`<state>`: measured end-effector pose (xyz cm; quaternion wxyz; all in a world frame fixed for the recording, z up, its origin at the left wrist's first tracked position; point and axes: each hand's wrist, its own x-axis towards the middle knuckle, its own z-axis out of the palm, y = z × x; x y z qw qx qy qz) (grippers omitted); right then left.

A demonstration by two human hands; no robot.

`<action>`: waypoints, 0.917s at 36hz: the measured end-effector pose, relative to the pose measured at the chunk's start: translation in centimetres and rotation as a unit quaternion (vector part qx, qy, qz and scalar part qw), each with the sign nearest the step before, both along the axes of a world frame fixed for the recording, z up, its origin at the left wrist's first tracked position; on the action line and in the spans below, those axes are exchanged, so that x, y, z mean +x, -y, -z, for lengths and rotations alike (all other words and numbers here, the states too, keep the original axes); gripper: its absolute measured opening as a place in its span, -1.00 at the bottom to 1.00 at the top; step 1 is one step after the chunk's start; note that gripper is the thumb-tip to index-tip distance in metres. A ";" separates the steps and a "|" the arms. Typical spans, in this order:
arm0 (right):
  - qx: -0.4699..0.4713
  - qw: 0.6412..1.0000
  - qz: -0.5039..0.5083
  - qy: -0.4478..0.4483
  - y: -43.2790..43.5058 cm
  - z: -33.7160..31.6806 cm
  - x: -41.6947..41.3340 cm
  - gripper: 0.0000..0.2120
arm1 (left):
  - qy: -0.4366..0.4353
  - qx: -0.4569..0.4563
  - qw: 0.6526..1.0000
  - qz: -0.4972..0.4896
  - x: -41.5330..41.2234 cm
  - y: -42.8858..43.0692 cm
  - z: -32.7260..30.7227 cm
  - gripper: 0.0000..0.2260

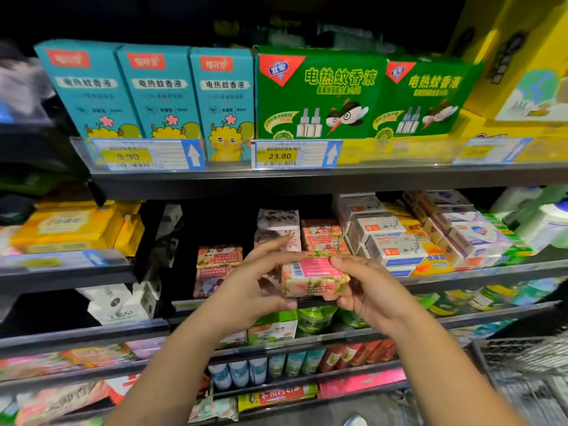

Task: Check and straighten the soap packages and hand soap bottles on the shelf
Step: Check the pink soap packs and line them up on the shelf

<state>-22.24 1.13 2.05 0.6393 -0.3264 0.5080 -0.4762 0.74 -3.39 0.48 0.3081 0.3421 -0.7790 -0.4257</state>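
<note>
- Soap package [313,279], floral pink, gripped at its ends by our left hand [255,281] and right hand [368,290].
- We hold it over the front edge of the shelf [461,276].

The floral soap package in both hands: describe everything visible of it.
The soap package is a rectangular block in a wrapper printed with pink and peach flowers. Its upturned face carries a pink label and a white barcode. It sits slightly tilted before the stacked soaps. The left hand pinches its left end, the right hand its right end.

both hands [258,281] [365,287] grip a floral soap package [313,276] before the shelf [479,273]
</note>
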 end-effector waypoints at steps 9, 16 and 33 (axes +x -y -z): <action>0.015 0.994 -0.045 -0.103 -0.8 0.5 1.0 -0.45 | -0.143 0.085 0.980 -0.106 -1.3 -1.1 0.6 -0.66; -0.090 0.990 -0.068 -0.081 -1.4 0.2 0.9 -0.59 | -0.214 0.168 0.951 -0.143 -2.1 -1.8 1.2 -0.75; -0.004 0.998 0.048 0.030 -1.2 0.4 1.6 -0.75 | -0.001 0.004 0.999 -0.043 0.7 -1.3 0.8 -0.24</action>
